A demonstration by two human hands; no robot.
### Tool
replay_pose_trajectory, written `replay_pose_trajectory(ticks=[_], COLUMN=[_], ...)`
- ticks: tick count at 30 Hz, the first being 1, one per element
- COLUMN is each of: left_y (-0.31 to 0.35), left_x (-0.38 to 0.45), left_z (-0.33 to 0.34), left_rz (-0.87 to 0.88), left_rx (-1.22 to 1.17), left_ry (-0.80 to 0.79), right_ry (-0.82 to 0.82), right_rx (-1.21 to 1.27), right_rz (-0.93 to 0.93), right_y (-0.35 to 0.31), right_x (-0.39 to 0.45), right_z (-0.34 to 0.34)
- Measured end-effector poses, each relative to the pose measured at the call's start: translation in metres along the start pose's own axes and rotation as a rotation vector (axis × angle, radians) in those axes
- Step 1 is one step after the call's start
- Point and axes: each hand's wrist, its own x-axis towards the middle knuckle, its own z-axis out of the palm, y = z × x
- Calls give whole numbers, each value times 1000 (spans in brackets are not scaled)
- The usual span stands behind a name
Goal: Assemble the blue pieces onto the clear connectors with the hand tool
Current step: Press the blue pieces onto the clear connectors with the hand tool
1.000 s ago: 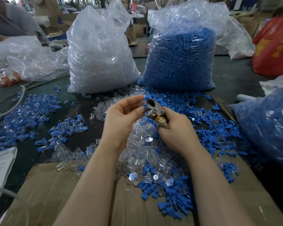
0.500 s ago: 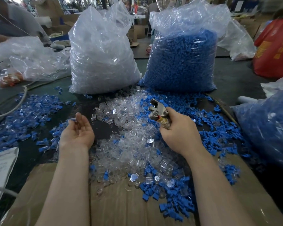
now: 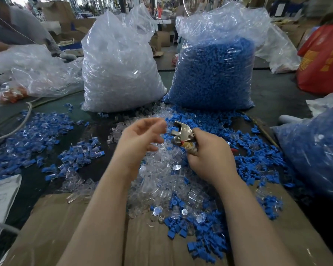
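Observation:
My right hand (image 3: 206, 158) grips a metal hand tool (image 3: 182, 132) by its handle, jaws pointing up and left. My left hand (image 3: 140, 137) hovers just left of the tool's jaws, fingers curled loosely and apart; it is blurred and nothing shows in it. Beneath both hands lies a heap of clear connectors (image 3: 161, 181). Loose blue pieces (image 3: 258, 162) spread to the right and toward the near edge. Assembled blue-and-clear parts (image 3: 33, 137) lie scattered on the left.
A big bag of clear connectors (image 3: 119, 70) and a big bag of blue pieces (image 3: 213, 73) stand at the back. Another blue-filled bag (image 3: 315, 150) sits right. Cardboard (image 3: 56, 223) covers the near table. A cable (image 3: 17, 125) runs at left. A person sits far left.
My left hand went out to the left over the assembled parts, then came back to the tool's jaws. My right hand and the tool barely moved.

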Motion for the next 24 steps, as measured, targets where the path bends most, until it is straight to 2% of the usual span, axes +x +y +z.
replay_pose_trajectory(ticks=[2,5,8,13,16,18,20,22,24], left_y=[2,3,2,0,-2,-6,-13,-19,-23], left_x=[-2,-1,0,2,3,5,8,11,11], left_z=[12,18,18,11,9,6,-2,-11,-15], left_rz=[3,-23,-33,-6,53,92,51,-96,-273], left_rx=[101,101,24,-78,-40,133,442,797,1051], left_ry=[-70,-86,-26,135,151,214,321,343,286], right_ry=[17,38,70,90,107,127,151,118,24], right_rx=[-30,-74,-138,-156,-177,-209,-223,-246,-289], right_rz=[-36,-67,-80,8,78,234,470,677,806], right_y=[-1,-2,0,6,4,6,14,26,36], right_x=[0,0,-1,-3,-2,1,2,0,-4], right_z=[-1,-2,0,-2,-2,-4,-8,-12,-14])
